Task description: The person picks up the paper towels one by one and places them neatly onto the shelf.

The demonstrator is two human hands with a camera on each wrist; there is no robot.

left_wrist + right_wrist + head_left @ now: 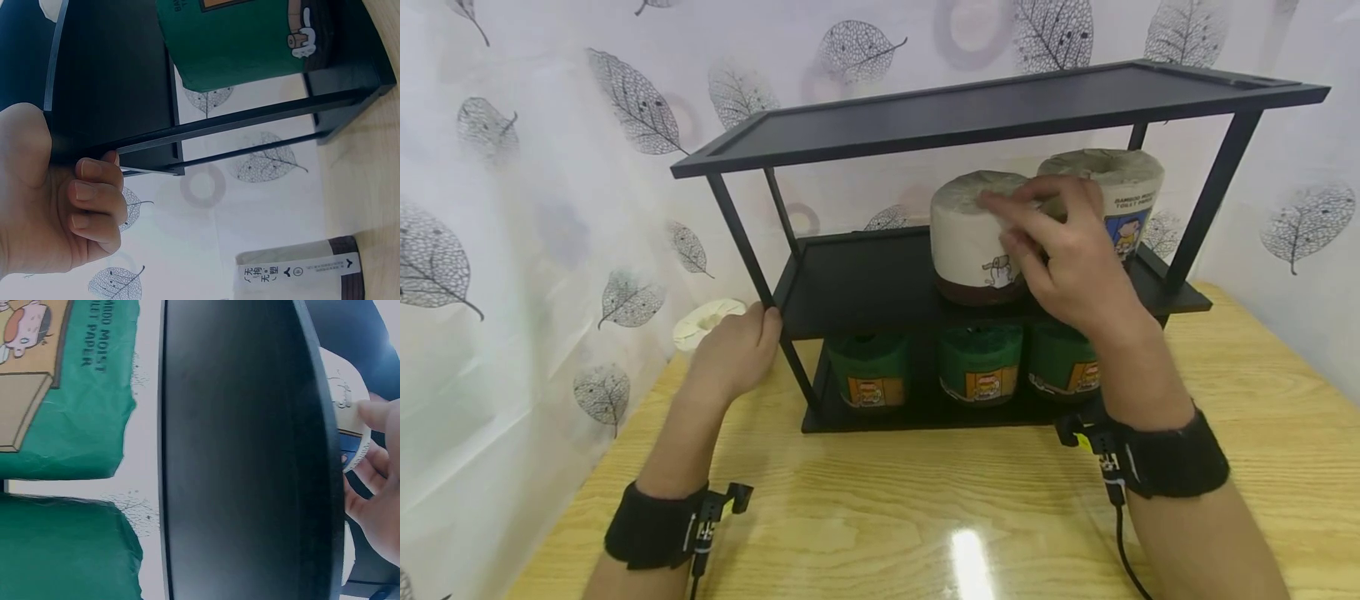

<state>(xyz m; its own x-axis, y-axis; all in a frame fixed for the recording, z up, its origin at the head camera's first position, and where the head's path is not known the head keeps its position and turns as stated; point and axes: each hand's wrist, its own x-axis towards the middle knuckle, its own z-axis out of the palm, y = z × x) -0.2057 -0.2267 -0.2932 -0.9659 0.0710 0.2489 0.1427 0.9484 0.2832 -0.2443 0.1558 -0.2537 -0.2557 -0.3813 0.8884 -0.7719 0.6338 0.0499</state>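
A black shelf rack (865, 283) stands on the table. My left hand (737, 346) grips its left front corner at the middle tier, and the left wrist view shows the fingers (97, 200) curled at the edge. A white-wrapped toilet roll (966, 237) with a brown lower band stands upright on that tier. My right hand (1067, 250) is at this roll's front right side, fingertips against its top and front. In the right wrist view the rack's tier (250, 450) partly hides the roll (340, 381). Behind my right hand stands another white toilet roll (1138, 187), partly covered.
Three green-wrapped toilet rolls (981, 362) stand on the bottom tier. Another white roll (703, 323) sits on the wooden table (865, 508) left of the rack; the left wrist view shows its printed side (294, 272). A leaf-patterned curtain (550, 208) hangs behind.
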